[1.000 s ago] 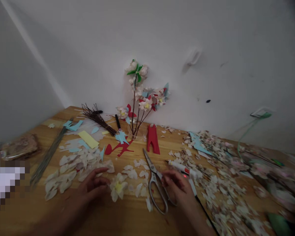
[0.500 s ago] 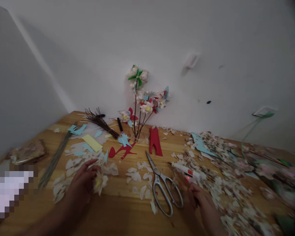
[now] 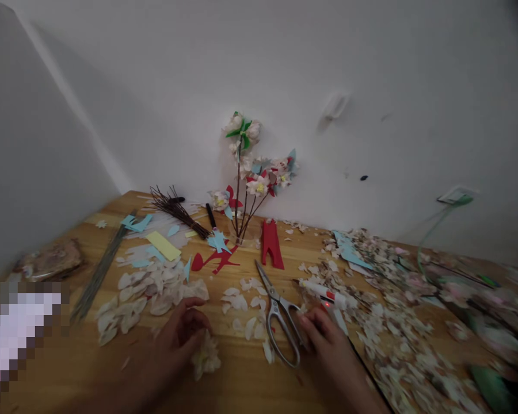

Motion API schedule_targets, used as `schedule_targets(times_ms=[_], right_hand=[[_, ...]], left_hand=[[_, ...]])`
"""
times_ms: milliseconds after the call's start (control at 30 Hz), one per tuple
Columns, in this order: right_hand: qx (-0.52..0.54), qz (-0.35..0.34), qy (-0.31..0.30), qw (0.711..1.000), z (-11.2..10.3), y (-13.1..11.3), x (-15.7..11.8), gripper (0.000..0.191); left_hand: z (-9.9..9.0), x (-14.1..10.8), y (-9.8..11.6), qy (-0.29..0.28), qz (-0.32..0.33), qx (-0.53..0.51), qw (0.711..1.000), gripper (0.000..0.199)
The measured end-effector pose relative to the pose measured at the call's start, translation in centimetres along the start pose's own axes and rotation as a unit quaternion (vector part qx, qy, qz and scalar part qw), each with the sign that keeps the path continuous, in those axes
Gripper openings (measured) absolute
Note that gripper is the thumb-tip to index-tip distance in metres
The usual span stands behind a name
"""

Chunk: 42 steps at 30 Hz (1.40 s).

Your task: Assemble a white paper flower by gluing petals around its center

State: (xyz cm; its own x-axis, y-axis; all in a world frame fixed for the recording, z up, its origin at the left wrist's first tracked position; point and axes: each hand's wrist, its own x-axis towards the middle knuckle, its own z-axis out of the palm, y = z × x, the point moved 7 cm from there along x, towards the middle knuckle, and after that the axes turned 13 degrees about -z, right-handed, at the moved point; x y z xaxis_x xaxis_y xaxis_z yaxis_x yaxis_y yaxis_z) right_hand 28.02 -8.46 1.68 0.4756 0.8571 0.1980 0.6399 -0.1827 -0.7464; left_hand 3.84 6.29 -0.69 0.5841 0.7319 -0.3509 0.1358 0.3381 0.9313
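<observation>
My left hand point(image 3: 183, 330) is closed with its fingers curled around a white flower point(image 3: 206, 355), held low over the wooden table; its petals hang below the fingertips. My right hand point(image 3: 326, 339) has thumb and fingers pinched together over the right handle loop of the scissors point(image 3: 274, 305). What lies between those fingertips I cannot make out. The scissors lie flat with blades pointing away. Just beyond the right hand is a white glue gun point(image 3: 334, 297) with a small red light. Loose white petals point(image 3: 235, 302) lie between the hands.
Paper flowers point(image 3: 258, 185) on brown stems stand near the wall. Around them lie red paper point(image 3: 271, 244), brown stems point(image 3: 181, 213) and a yellow strip point(image 3: 164, 246). Grey-green wires point(image 3: 103, 267) lie left. Petals point(image 3: 384, 322) and a black cord point(image 3: 369, 371) spread right.
My left hand has moved right and toward me with the flower. My right hand has moved left and up, from beside the glue gun to the scissors' handle. The scissors stay put.
</observation>
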Motion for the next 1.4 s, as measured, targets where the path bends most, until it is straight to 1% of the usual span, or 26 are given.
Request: schedule_targets(times_ms=[133,167,200,267,300,333,433,500,600,700,900,967,1067,1167,1267,1333,1367,1400], right_hand=[[-0.032,-0.034,-0.039,0.998,2.7,-1.8,1.8,0.040],[-0.040,-0.042,-0.049,0.997,3.3,-2.1,2.1,0.040],[-0.049,-0.050,-0.059,0.996,3.8,-2.4,2.4,0.036],[-0.068,-0.063,-0.072,0.993,4.4,-2.8,2.6,0.020],[-0.077,-0.068,-0.076,0.992,4.5,-2.9,2.6,0.013],[-0.084,-0.070,-0.079,0.991,4.5,-2.9,2.5,0.009],[-0.119,-0.077,-0.096,0.985,4.3,-2.9,1.6,0.019],[-0.151,-0.082,-0.110,0.979,4.2,-2.6,1.1,0.023],[-0.178,-0.072,-0.119,0.974,4.1,-2.1,0.7,0.019],[-0.188,-0.064,-0.121,0.973,4.0,-1.9,1.1,0.017],[-0.221,-0.042,-0.134,0.965,3.6,-1.7,2.3,0.016],[-0.235,-0.030,-0.135,0.962,3.4,-1.8,2.6,0.019],[-0.249,-0.024,-0.148,0.957,3.3,-2.4,3.3,0.024],[-0.251,-0.039,-0.151,0.955,3.7,-3.7,4.1,0.026],[-0.255,-0.059,-0.135,0.956,4.5,-4.5,5.0,0.024],[-0.265,-0.066,-0.124,0.954,5.1,-4.4,5.6,0.026],[-0.270,-0.067,-0.118,0.953,5.3,-4.2,5.9,0.028],[-0.275,-0.067,-0.113,0.952,5.5,-4.0,6.1,0.030]], left_hand=[[0.0,0.2,-0.5,0.001,0.031,0.020,0.999,0.033],[-0.1,0.3,-0.6,0.002,0.033,0.023,0.999,0.033],[-0.1,0.3,-0.7,0.004,0.031,0.028,0.999,0.035],[-0.3,0.2,-0.7,0.019,0.031,0.043,0.998,0.036],[-0.4,0.1,-0.6,0.028,0.039,0.051,0.998,0.035],[-0.5,-0.1,-0.4,0.036,0.052,0.058,0.996,0.034],[-0.9,-0.4,0.0,0.056,0.082,0.068,0.993,0.032],[-1.1,-0.4,-0.1,0.059,0.072,0.077,0.993,0.031],[-1.1,-0.3,-0.3,0.052,0.041,0.096,0.993,0.033],[-1.1,-0.2,-0.2,0.049,0.026,0.100,0.993,0.036],[-1.4,-0.5,0.0,0.053,0.025,0.112,0.992,0.038],[-1.9,-0.6,0.4,0.075,0.055,0.107,0.990,0.038],[-3.1,-0.7,1.2,0.122,0.122,0.078,0.982,0.038],[-3.7,-0.1,1.4,0.121,0.158,0.076,0.977,0.040],[-4.2,0.0,1.8,0.130,0.183,0.082,0.971,0.042],[-4.5,-0.4,2.4,0.156,0.210,0.106,0.959,0.041],[-4.4,-0.8,2.9,0.169,0.234,0.132,0.948,0.041],[-4.2,-1.3,3.5,0.184,0.268,0.165,0.931,0.043]])
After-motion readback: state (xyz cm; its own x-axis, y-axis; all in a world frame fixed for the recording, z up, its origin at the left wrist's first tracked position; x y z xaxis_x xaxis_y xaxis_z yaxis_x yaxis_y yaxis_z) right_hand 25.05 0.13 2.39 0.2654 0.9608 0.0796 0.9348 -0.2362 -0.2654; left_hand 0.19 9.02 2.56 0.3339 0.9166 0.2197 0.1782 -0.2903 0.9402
